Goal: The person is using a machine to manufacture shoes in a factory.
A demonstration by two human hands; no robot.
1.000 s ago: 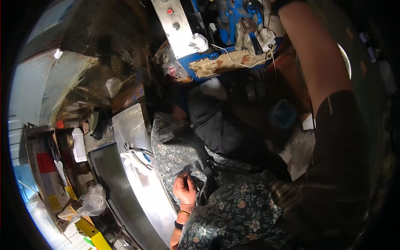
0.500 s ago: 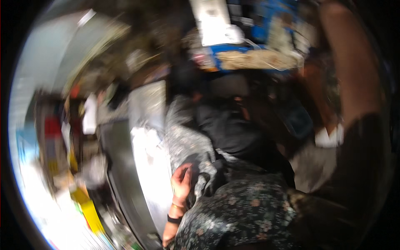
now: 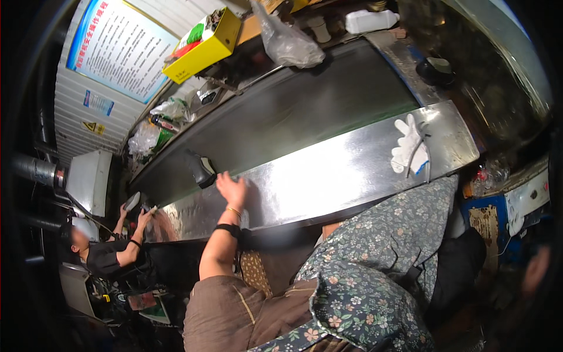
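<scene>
My left hand (image 3: 232,190) reaches out over the shiny metal ledge (image 3: 293,182), fingers apart and nothing in them. Just beyond its fingertips a black shoe (image 3: 202,170) with a pale edge rests on the dark conveyor belt (image 3: 275,111), apart from the hand as far as I can see. At the right edge, my right hand (image 3: 536,270) is a dim, smeared patch of skin; its fingers cannot be made out. A pair of white gloves (image 3: 410,146) lies on the right part of the ledge.
Farther left a co-worker (image 3: 108,255) handles a shoe (image 3: 132,202) at the belt's end. Another dark shoe (image 3: 435,70) sits at the far right. Behind the belt stand a yellow box (image 3: 202,50), a plastic bag (image 3: 287,41) and a white bottle (image 3: 371,22).
The view has swung round to the belt. My left hand has gone from beside my apron out over the ledge. My right arm, raised before, is now low at the right edge.
</scene>
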